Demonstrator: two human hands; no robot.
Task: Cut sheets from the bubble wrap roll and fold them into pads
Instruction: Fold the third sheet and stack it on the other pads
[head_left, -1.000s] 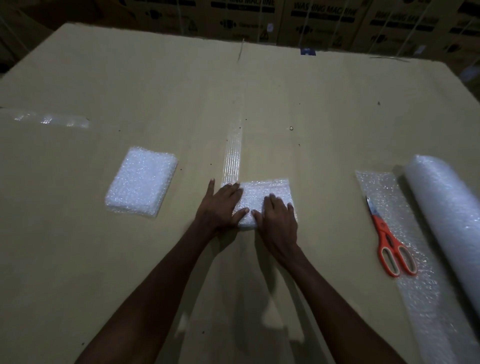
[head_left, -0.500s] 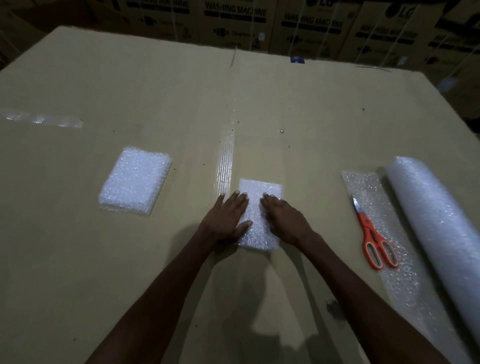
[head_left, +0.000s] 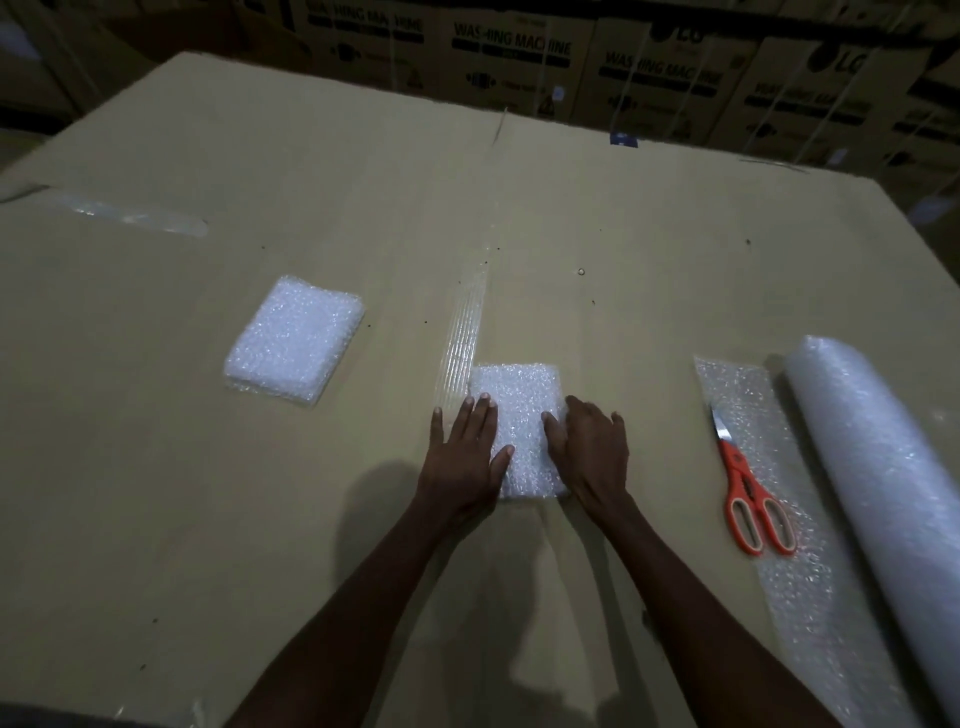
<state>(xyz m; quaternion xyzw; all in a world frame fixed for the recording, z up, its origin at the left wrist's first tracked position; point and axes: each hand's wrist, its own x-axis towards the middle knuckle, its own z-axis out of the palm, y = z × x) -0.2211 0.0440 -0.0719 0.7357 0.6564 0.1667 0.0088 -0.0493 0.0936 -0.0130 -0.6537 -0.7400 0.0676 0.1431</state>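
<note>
A folded bubble wrap pad (head_left: 522, 415) lies in the middle of the cardboard table (head_left: 623, 249). My left hand (head_left: 465, 457) presses flat on the pad's left edge with straight fingers. My right hand (head_left: 589, 452) rests flat along its right edge. A second folded pad (head_left: 295, 340) lies by itself to the left. At the right, the bubble wrap roll (head_left: 878, 467) lies with its loose sheet end (head_left: 779, 519) spread beside it. Orange-handled scissors (head_left: 748, 499) lie shut on that sheet.
Stacked washing machine cartons (head_left: 519, 57) stand behind the table's far edge. Clear tape strips (head_left: 462, 332) run across the cardboard near the centre and at the far left (head_left: 135, 218).
The pad has gone from wide to narrow and now lies lengthwise. My hands have moved apart, from its near edge to its left and right sides.
</note>
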